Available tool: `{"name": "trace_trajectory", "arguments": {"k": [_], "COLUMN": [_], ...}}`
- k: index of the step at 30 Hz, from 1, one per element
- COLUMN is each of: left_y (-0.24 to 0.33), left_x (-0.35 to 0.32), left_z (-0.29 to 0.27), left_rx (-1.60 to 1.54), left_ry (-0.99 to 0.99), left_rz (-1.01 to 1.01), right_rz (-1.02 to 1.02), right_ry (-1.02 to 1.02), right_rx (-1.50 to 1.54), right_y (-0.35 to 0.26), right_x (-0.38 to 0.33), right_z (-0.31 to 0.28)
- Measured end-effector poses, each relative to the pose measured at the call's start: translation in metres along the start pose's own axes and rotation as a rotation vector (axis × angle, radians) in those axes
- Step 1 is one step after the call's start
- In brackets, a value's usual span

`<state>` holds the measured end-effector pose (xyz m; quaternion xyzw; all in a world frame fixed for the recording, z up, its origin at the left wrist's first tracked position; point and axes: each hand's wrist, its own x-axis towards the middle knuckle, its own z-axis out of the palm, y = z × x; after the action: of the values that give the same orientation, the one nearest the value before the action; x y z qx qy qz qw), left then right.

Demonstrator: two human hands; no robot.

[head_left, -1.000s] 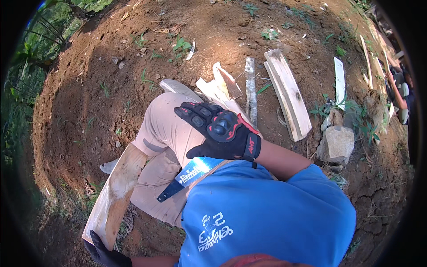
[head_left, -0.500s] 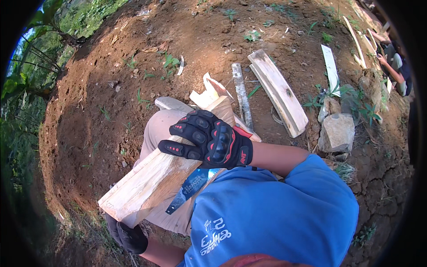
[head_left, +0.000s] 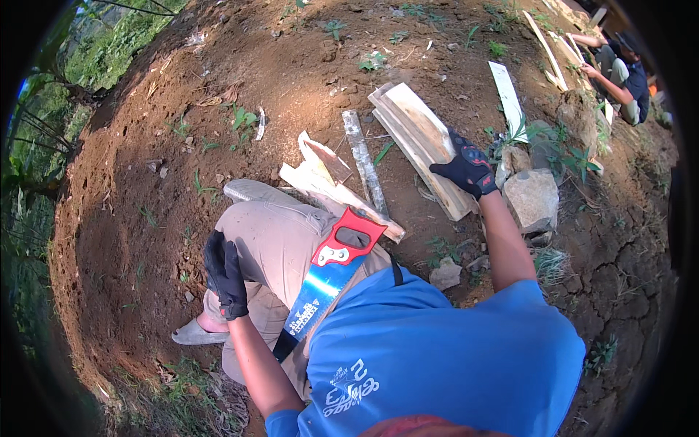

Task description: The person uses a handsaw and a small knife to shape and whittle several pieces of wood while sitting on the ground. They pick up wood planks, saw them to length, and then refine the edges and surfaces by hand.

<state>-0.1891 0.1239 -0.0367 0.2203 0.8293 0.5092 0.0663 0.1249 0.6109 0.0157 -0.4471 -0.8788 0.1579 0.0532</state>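
Note:
My right hand [head_left: 468,166], in a black glove, grips the near end of a short wooden board [head_left: 417,115]. That board lies on top of other split planks [head_left: 399,136] on the ground at the right. In a matching glove, my left hand [head_left: 227,273] is open and holds nothing, its fingers stretched out beside my knee. Across my lap rests a handsaw with a red handle [head_left: 366,228] and a shiny blue blade [head_left: 315,297]. Just beyond my leg are a pale split piece of wood [head_left: 328,188] and a bark-covered stick [head_left: 364,156].
Large rocks [head_left: 531,198] sit right of my right forearm. A white strip of wood [head_left: 508,98] lies farther off. At the far right another person [head_left: 622,80] crouches near long wooden strips [head_left: 546,51]. Green plants border the bare soil at the left.
The board has gone from my lap to the planks at the right, carried by my right hand. My left hand has let go of it and moved up beside my knee. The saw is now uncovered.

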Motion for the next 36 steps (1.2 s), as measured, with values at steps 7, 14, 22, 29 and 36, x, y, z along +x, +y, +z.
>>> {"name": "trace_trajectory", "arguments": {"k": [7,14,22,29,36], "left_y": [-0.043,-0.038,-0.035,-0.044,-0.044], "left_x": [0.002,0.002,0.006,0.004,0.004], "left_z": [0.030,0.028,0.032,0.027,0.029], "left_rx": [0.315,0.361,0.304,0.313,0.318], "left_ry": [0.084,0.083,0.068,0.060,0.081], "left_rz": [0.174,0.143,0.185,0.193,0.196], "right_rz": [0.060,0.174,0.611,0.852,0.776], "right_ry": [-0.062,-0.020,-0.068,0.119,0.108], "right_rx": [-0.019,0.225,-0.472,-0.411,-0.362], "right_y": [0.007,0.103,0.212,0.272,0.269], "right_x": [-0.006,0.075,0.162,0.168,0.171], "right_z": [0.006,-0.037,-0.053,-0.035,-0.047]}}
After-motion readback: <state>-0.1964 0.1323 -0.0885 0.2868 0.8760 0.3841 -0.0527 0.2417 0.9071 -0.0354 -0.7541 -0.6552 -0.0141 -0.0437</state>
